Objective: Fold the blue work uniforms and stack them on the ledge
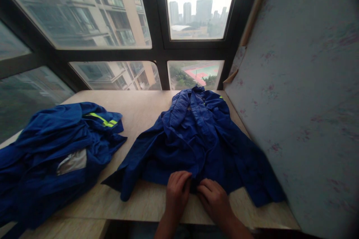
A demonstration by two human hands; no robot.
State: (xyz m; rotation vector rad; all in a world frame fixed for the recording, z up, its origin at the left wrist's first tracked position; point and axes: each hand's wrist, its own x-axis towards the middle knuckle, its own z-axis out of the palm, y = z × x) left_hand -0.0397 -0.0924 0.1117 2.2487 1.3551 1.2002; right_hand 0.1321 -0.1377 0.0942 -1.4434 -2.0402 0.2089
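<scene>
A blue long-sleeved jacket (196, 134) lies spread on the pale tabletop, its collar toward the window and its sleeves angled out to both sides. At the middle of its near hem, my left hand (178, 188) has its fingers closed on the fabric. Just to the right, my right hand (211, 194) pinches the same hem, with a small gap between the two hands. The fingertips are partly hidden in the dark cloth.
Another blue garment (64, 149) with yellow-green strips and a whitish patch lies crumpled at the left. The pale tabletop (134, 209) reaches back to a dark-framed window (159, 26). A flower-patterned wall (303, 93) borders the right side.
</scene>
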